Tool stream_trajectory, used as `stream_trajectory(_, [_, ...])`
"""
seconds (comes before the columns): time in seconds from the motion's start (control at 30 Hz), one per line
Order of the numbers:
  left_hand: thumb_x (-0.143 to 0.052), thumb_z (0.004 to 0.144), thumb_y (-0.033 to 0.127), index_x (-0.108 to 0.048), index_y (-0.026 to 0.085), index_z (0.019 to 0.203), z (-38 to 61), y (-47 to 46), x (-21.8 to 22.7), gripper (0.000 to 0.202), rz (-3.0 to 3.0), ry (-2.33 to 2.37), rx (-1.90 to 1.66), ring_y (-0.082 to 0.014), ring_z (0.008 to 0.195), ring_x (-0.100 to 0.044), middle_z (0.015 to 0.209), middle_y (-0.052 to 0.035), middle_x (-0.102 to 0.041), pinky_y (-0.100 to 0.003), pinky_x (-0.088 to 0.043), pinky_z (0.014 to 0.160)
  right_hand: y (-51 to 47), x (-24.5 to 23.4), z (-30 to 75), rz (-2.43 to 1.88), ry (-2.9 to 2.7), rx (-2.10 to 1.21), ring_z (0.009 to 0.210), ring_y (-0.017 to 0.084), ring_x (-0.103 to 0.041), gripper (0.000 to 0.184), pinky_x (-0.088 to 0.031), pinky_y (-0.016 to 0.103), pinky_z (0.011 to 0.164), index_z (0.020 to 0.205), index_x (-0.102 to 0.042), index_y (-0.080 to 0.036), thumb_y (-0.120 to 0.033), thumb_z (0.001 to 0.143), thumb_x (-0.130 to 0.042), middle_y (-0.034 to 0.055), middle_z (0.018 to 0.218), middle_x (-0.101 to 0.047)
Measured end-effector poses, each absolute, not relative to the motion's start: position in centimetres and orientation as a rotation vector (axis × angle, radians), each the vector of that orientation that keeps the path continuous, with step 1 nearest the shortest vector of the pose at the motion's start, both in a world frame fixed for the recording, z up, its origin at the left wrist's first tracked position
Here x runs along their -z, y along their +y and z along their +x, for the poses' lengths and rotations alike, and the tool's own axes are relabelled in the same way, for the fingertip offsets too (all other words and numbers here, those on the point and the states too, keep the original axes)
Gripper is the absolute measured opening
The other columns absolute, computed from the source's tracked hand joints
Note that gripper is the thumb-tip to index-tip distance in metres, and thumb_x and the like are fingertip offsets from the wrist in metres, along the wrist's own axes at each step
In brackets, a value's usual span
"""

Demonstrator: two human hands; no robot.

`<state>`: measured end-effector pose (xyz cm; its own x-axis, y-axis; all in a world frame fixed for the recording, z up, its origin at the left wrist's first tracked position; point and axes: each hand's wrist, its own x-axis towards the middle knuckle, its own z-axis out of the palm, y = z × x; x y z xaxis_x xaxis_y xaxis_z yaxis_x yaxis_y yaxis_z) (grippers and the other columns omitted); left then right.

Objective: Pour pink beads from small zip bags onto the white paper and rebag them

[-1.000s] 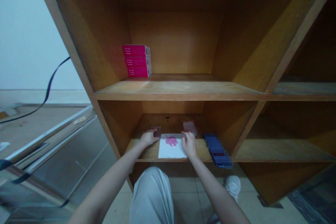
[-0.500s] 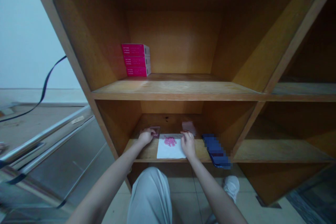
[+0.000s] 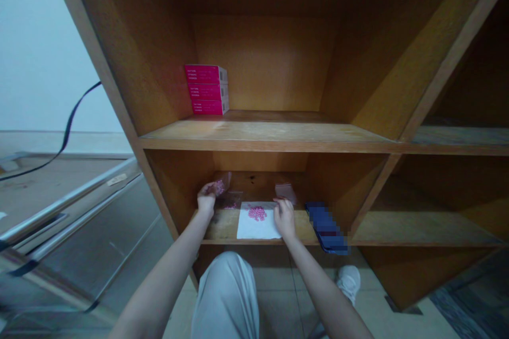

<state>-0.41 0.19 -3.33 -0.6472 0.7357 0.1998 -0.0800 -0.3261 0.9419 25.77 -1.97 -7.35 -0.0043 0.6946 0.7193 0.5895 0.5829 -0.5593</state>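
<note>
Plastic bag (image 3: 221, 186) of pink tablets clamped in left hand (image 3: 207, 197), above lower shelf (image 3: 222, 228). Right hand (image 3: 284, 218) at corner of white paper sheet (image 3: 254, 229), beside tablet heap (image 3: 257, 213); its grip's closure unclear. Stacked pink boxes (image 3: 205, 90) on upper shelf (image 3: 262, 132).

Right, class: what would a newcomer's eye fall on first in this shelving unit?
Three stacked magenta boxes stand at the left of the upper shelf. Below, pink pills lie heaped on a white sheet, and the left hand holds up a clear bag of more pills.
</note>
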Motion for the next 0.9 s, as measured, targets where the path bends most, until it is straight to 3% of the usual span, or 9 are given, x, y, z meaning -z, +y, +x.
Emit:
stream_trajectory(0.23, [-0.05, 0.066, 0.008, -0.053, 0.016, 0.072, 0.6, -1.2, -1.2, 0.01, 0.576, 0.84, -1.957, -0.0165, 0.062, -0.063, 0.066, -0.0028, -0.064, -0.033, -0.049, 0.063, -1.9, 7.6, 25.8, -1.059, -1.702, -0.102, 0.089, 0.02, -0.049, 0.025, -0.038, 0.035, 0.079, 0.091, -0.055, -0.017, -0.011, 0.076, -0.036, 0.0078, 0.089, -0.056])
stream_trajectory(0.43, [-0.032, 0.073, 0.001, -0.054, 0.012, 0.073, 3.0, -3.0, -3.5, 0.024, 0.423, 0.755, -1.725, -0.0162, 0.061, -0.063, 0.067, -0.0089, -0.063, -0.032, -0.051, 0.06, -2.2, 7.5, 25.7, -1.1, -1.721, -0.049, 0.088, 0.02, -0.049, 0.025, -0.036, 0.035, 0.077, 0.09, -0.056, -0.017, -0.011, 0.076, -0.037, 0.007, 0.088, -0.058])
stream_trajectory(0.6, [-0.034, 0.078, 0.009, -0.052, 0.012, 0.072, 4.6, -4.6, -4.3, 0.019, 0.34, 0.69, -1.591, -0.0178, 0.066, -0.063, 0.068, -0.0098, -0.063, -0.035, -0.051, 0.062, -2.7, 6.5, 25.4, -1.08, -1.669, -0.091, 0.089, 0.02, -0.05, 0.023, -0.035, 0.036, 0.078, 0.088, -0.057, -0.018, -0.015, 0.077, -0.037, 0.0069, 0.088, -0.059])
stream_trajectory(0.73, [-0.041, 0.081, 0.025, -0.053, 0.014, 0.073, 5.7, -5.4, -4.4, 0.017, 0.37, 0.664, -1.583, -0.0175, 0.072, -0.062, 0.071, -0.0076, -0.062, -0.035, -0.051, 0.068, -2.5, 3.9, 23.7, -1.015, -1.464, -0.398, 0.088, 0.019, -0.052, 0.022, -0.038, 0.034, 0.079, 0.092, -0.056, -0.017, -0.026, 0.079, -0.041, 0.0084, 0.091, -0.059])
stream_trajectory(0.9, [-0.049, 0.077, 0.024, -0.055, 0.014, 0.078, 7.1, -5.7, -4.0, 0.012, 0.487, 0.757, -1.598, -0.0158, 0.075, -0.062, 0.076, -0.0067, -0.063, -0.032, -0.05, 0.073, -2.2, 0.1, 21.3, -0.882, -1.295, -1.038, 0.067, 0.016, -0.058, 0.029, -0.043, 0.026, 0.057, 0.09, -0.055, -0.015, -0.038, 0.075, -0.046, 0.0069, 0.083, -0.062])
